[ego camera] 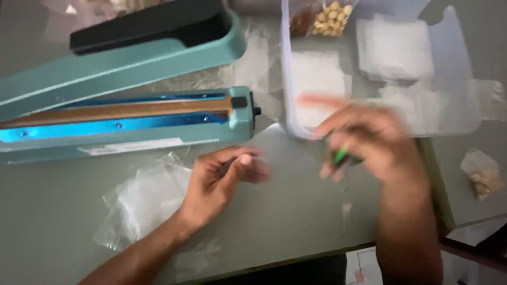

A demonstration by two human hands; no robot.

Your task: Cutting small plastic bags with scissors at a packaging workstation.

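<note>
In the head view, a grey-green table (296,211) carries everything. Along its far-left side lies a teal heat sealer with a raised black-topped arm and a blue and brown sealing strip (127,113). At the far edge, right of the sealer, stands a clear plastic tub (288,95) holding stacks of small clear plastic bags (393,47) and, at its far end, a packet of pale round nuts (330,18).

The left hand (222,179) hovers near the middle of the table, close to the near edge. Its fingers (253,169) are curled in, thumb against the fingertips, as if pinching something thin; what it grips, if anything, cannot be made out. Just left of it, a loose heap of empty clear plastic bags (142,203) lies on the table.

The right hand (364,140) is blurred, over the near rim of the tub. Its fingers are loosely bent around a small green and dark object (342,155), whose kind cannot be told.

Near the table's right edge lies a small clear bag filled with pale nuts (481,174), well apart from both hands.
</note>
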